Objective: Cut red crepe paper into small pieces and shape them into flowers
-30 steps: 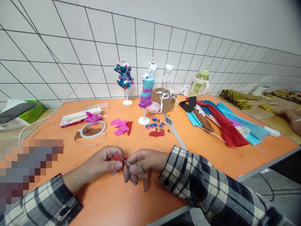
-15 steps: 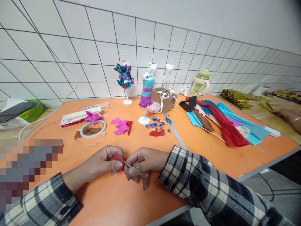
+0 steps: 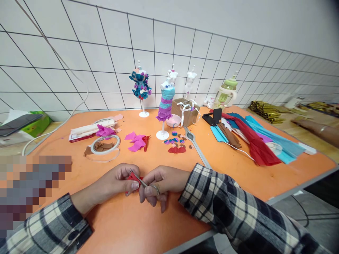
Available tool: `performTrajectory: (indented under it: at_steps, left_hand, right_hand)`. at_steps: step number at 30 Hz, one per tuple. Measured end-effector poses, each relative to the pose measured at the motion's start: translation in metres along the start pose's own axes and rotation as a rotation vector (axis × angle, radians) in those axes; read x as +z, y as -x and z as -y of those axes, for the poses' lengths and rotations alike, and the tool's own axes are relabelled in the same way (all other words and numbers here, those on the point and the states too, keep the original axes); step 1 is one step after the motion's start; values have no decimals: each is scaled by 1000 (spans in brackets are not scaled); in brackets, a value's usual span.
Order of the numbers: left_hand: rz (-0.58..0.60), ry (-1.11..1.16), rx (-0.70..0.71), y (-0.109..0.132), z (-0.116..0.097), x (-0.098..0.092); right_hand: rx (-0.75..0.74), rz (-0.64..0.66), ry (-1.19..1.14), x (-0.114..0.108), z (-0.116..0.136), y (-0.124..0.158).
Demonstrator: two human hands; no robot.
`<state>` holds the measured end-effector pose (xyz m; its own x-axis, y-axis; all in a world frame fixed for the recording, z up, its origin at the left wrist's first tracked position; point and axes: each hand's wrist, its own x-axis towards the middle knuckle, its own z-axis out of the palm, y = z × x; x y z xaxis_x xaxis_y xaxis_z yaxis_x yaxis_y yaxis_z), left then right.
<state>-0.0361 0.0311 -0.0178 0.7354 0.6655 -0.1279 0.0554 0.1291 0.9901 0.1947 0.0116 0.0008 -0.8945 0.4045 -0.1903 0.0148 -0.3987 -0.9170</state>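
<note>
My left hand (image 3: pixel 124 180) pinches a small piece of red crepe paper (image 3: pixel 134 177) between thumb and fingers, above the front of the orange table (image 3: pixel 113 225). My right hand (image 3: pixel 160 183) is closed on small metal scissors (image 3: pixel 143 183), whose blades point left across the red paper. Beyond my hands lies a cut red piece (image 3: pixel 177 150), beside several small blue, purple and brown scraps (image 3: pixel 174 141). Behind these stands a mini dress form (image 3: pixel 166 102) wrapped in light blue and purple paper.
At the left lie a roll of white tape (image 3: pixel 116 141) and pink paper pieces (image 3: pixel 137 142). A decorated dress form (image 3: pixel 141 86), a cardboard box (image 3: pixel 189 114), a pink bowl (image 3: pixel 173 121) and a bottle (image 3: pixel 226 93) stand behind. Coloured crepe strips (image 3: pixel 254 141) spread at the right.
The scissors' blades sit slightly closer together over the red paper, and the paper has shifted a little in my left fingers. Both hands stay nearly in place.
</note>
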Motion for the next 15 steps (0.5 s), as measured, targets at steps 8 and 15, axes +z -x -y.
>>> performTrajectory:
  at_steps: [8, 15]
  left_hand:
    - [1, 7, -30, 0, 0, 1]
    - [7, 1, -27, -1, -1, 1]
  right_hand:
    - [-3, 11, -32, -2, -2, -1]
    - [-6, 3, -13, -2, -2, -2]
